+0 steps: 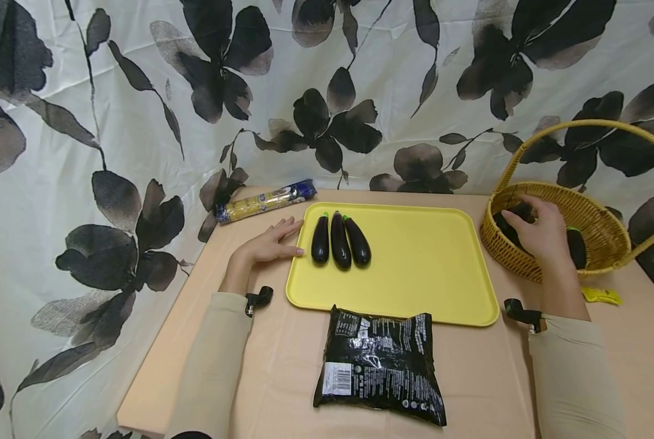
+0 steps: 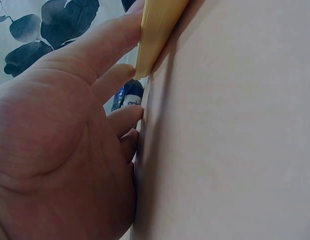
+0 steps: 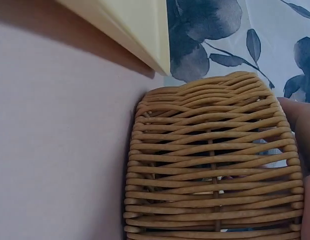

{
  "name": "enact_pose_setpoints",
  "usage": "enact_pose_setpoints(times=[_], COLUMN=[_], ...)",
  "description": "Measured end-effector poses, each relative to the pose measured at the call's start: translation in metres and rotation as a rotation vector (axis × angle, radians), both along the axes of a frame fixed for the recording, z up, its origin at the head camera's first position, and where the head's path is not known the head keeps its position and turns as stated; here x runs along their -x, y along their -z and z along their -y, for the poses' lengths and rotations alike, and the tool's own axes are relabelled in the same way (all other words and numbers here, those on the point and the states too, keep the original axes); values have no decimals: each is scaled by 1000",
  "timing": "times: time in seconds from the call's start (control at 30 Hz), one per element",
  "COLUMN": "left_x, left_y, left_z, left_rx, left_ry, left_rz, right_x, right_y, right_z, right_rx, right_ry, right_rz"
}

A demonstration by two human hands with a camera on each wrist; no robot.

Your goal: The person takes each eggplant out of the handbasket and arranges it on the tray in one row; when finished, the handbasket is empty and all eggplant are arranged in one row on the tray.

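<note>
My left hand (image 1: 269, 244) lies beside the left edge of a yellow tray (image 1: 426, 262), fingers extended, thumb and fingertips touching the rim. In the left wrist view the palm shows next to the tray's edge. Three dark purple eggplants (image 1: 340, 241) lie side by side on the tray's left part. My right hand (image 1: 546, 231) reaches into a wicker basket (image 1: 601, 213), its thumb and fingers around a dark, rounded vegetable (image 1: 510, 235), partly hidden. Another eggplant (image 1: 577, 247) with a green tip sits in the basket, right of the wrist. The basket's weave (image 3: 215, 165) fills much of the right wrist view.
A black plastic packet (image 1: 382, 366) with a barcode lies in front of the tray. A long yellow and blue package (image 1: 266, 201) is behind my left hand. A small yellow item (image 1: 601, 296) lies near the basket. Floral cloth (image 1: 327, 91) hangs behind the table.
</note>
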State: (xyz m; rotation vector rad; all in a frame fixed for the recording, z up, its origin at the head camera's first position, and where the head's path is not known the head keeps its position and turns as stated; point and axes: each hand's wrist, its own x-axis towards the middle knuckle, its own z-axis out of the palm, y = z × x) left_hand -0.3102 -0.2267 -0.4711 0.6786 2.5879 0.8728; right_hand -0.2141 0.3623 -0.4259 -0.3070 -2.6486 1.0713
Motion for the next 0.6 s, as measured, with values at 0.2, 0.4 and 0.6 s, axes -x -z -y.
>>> enact_pose_setpoints(times=[0.2,0.4,0.6], left_x=[2,0,-1], left_y=[0,-1,-1], left_z=[0,1,0], left_rx=[9,16,10], left_ry=[13,8,-6], left_rz=[-10,-6,9], right_x=[0,1,-1], right_y=[3,2,-1], right_z=[-3,-3,-4], right_rx=[11,14,50], right_ry=[2,5,-16], right_rz=[44,88,137])
